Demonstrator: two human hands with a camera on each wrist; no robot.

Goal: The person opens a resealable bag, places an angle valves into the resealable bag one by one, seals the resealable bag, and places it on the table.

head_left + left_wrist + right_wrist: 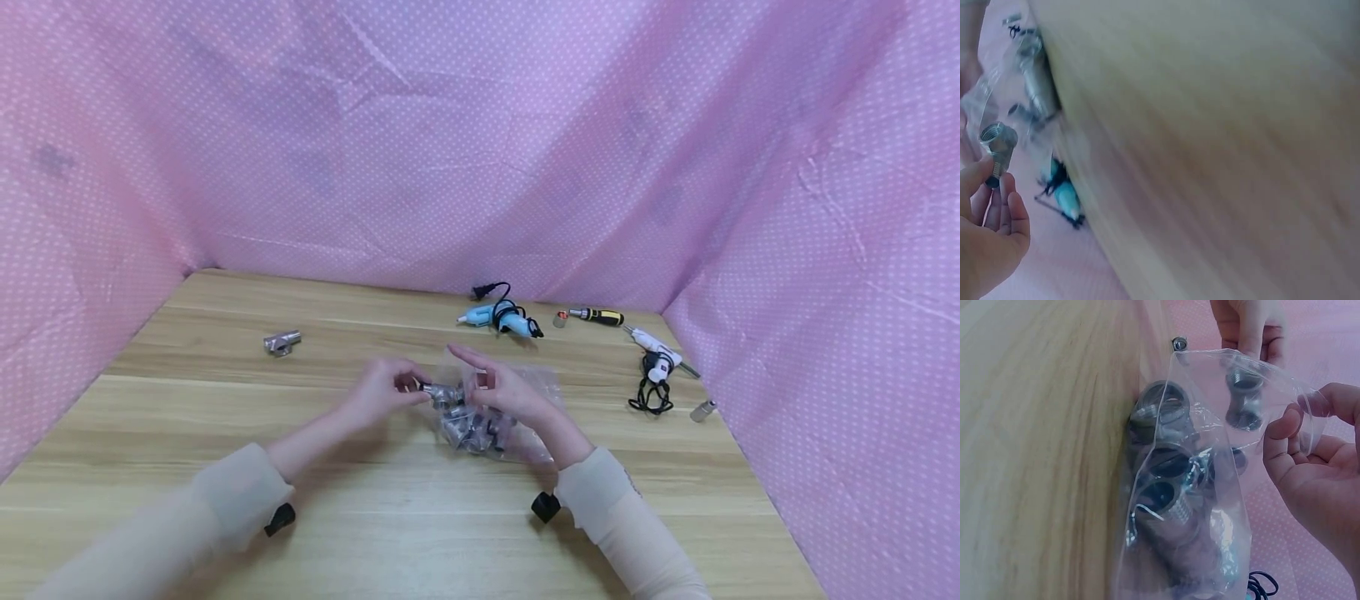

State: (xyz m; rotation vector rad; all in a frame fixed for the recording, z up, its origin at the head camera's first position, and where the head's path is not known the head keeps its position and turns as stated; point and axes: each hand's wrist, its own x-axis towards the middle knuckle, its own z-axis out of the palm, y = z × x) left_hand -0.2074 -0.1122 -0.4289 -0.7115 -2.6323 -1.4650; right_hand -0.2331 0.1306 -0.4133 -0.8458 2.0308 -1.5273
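From where I stand, the left hand [386, 390] has its thumb and fingers pinched together on a silvery metal fitting [1000, 142]. It is hard and shiny, with a round, open collar threaded on the inside and a narrower ribbed neck ending in a dark tip, gripped at that dark end. The fitting sits right at the fingertips, on the bag side of the hand.

Just beside it, the right hand [506, 392] is clamped on the edge of a clear plastic bag [543, 387], thumb against a bent finger, another finger sticking out straight. The film is thin, creased and glossy; whether the held fitting is inside its mouth or only next to it, I can't tell. A heap of similar metal fittings [474, 432], tubular, some with threaded ends, fills the bag's lower part on the smooth, wood-grained surface [390, 525].

Well off to the left lies a loose metal fitting [282, 342]. Farther back are a light-blue glue gun [480, 316] wound with black cord and a yellow-and-black screwdriver [602, 317]. Any lettering on those tools is too small to read. Pink cloth [450, 167] with pale dots hangs behind, softly wrinkled.
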